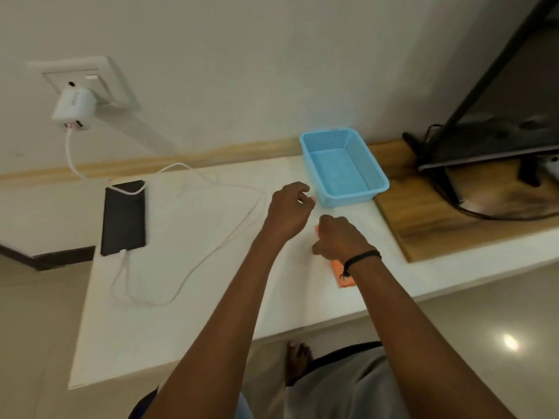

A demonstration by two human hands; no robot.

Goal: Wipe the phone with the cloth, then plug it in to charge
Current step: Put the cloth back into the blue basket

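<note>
The phone [123,217] lies at 9 o'clock from the hands, near the edge of the surface [181,328], and the cable [69,149] is joined to it and to the charger [74,108]. The left hand [287,210] is held loosely curled and empty. The right hand [338,237] is curled over the orange cloth [343,275], and whether the cloth is grasped cannot be told. If the slack loop is snagged by a forearm, the phone could be dragged off.

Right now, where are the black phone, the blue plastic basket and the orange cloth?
black phone [124,217]: head view, middle of screen.
blue plastic basket [366,165]: head view, right wall.
orange cloth [344,282]: head view, its near corner.
</note>
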